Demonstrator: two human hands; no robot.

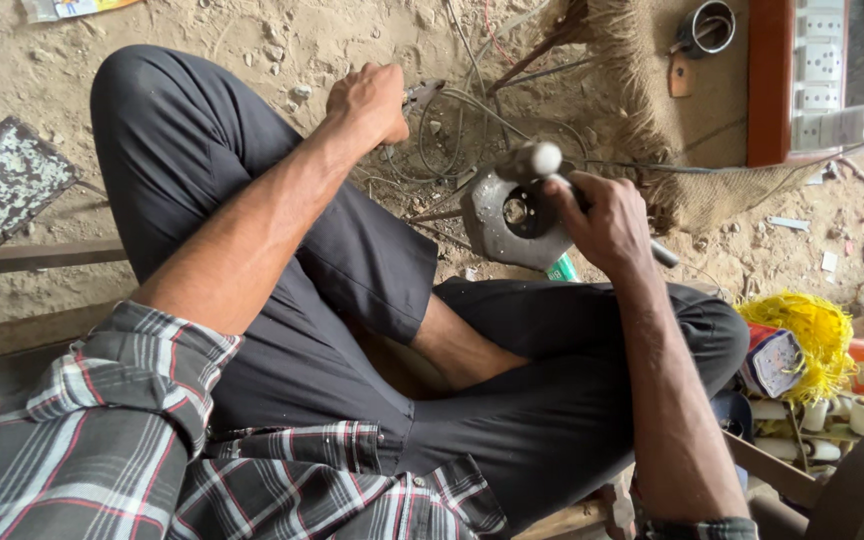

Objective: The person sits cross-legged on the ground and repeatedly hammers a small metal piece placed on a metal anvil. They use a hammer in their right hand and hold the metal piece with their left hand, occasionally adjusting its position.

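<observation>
Left hand (367, 103): grip clenched around the handles of pliers (420, 94), arm stretched out over the raised left knee; the plier head pokes out past the knuckles, down by the loops of wire (452, 140) on the dirt floor (252, 30)

Right hand (607, 220): grip closed on a metal housing (507, 215), fingers curled over its right edge, thumb side near the shaft (542, 160)

Housing: grey cast plate, roughly triangular with rounded corners, dull and scuffed, round dark opening in the middle. Rounded shaft end sticks out at the top, blurred. Held just off the floor in front of the crossed legs, between the two hands, tilted toward the camera. A green bit (562, 268) shows just under it, can't tell what it is

Around:
- person sits cross-legged, black trousers, plaid shirt sleeves
- woven mat (652, 130) with frayed edge just beyond the housing; a metal ring (707, 28) and a red-framed socket board (802, 80) lie on it
- yellow fibre bundle (802, 335) and white tape rolls (837, 415) near the right knee
- flaking flat panel (2, 180) on the floor, well to the left
</observation>
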